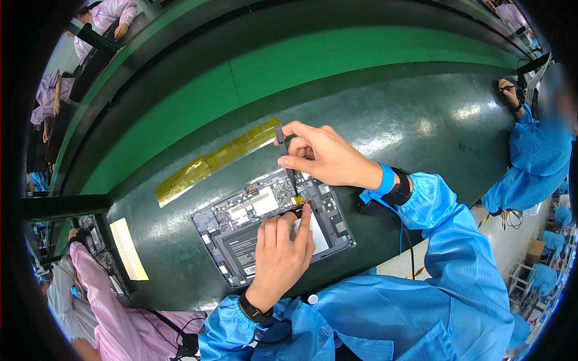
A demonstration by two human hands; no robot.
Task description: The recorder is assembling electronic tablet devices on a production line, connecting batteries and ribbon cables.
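An opened laptop base [208, 237] lies on the green bench, its circuit board [259, 203] and black battery [239, 253] exposed. My right hand [325, 153] pinches a slim black stick-shaped tool [279, 133]. The tool's lower end reaches down to a small piece of yellow tape [297, 200] on the board. My left hand [282, 246] rests over the battery edge, index finger stretched to thin red wires beside that tape. Its other fingers are bent, and whether anything lies under them is hidden. Each wrist wears a black band; a blue strap is also on the right one.
Strips of amber film tape [217, 161] lie beyond the laptop. A pale yellow label sheet [128, 249] is at the left. A black cord [411, 246] hangs from my right wrist. A co-worker in blue [536, 150] sits at the right, another in pink [111, 289] at the left.
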